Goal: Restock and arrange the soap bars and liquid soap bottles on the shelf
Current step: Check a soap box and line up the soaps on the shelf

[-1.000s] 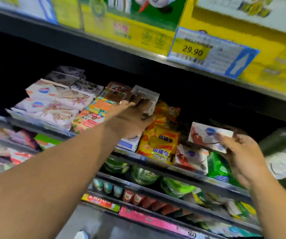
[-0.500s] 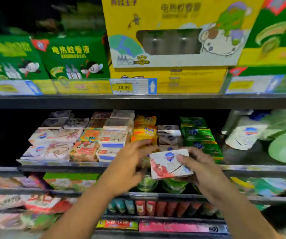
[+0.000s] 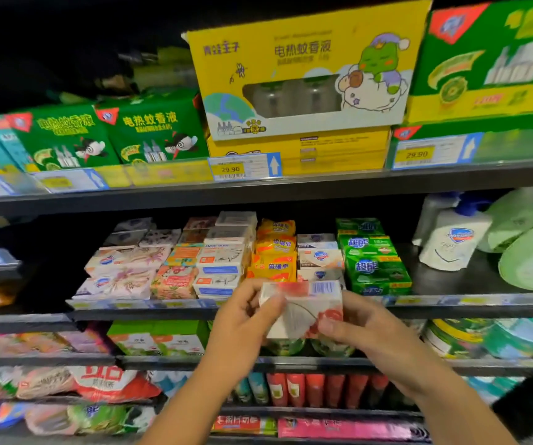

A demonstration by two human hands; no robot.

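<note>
Holding one soap box [image 3: 303, 311] up in both hands, just in front of the middle shelf [image 3: 451, 301] and not yet on it. Gripping its left end with the left hand [image 3: 242, 319], with fingers curled round the edge, and gripping its lower right corner with the right hand [image 3: 368, 332], with the thumb on the front. Using two hands most likely to turn the box, not just to carry it. Tipped with the bar code side up, so probably being turned to face front out like the rest. White with red on it, and too blurry to read. Right behind it on the shelf, a pile of white boxes with a blue badge [image 3: 320, 256], looking a little lower than the piles next to it, so likely the right home for this one. To the left of that pile, yellow soap packs [image 3: 275, 256], then white and blue boxes [image 3: 223, 266], then pink and orange boxes [image 3: 175, 281], then flowery packs [image 3: 120, 274]. To the right, green soap packs [image 3: 375, 266], close against the white pile. All lined up in rows by kind, fronts out and near the edge, to make finding and grabbing easy. Farther right, well apart from the bars, a white pump bottle [image 3: 451, 239] of liquid soap, beside pale green pouches [image 3: 528, 252] tipped over, likely in need of tidying. Up above, a big yellow box [image 3: 303, 75] with a price tag [image 3: 244, 167] under it, no part of this job. Next, best to lift the box a little and set it flat on the white pile, gently, to keep from knocking the piles beside it
</note>
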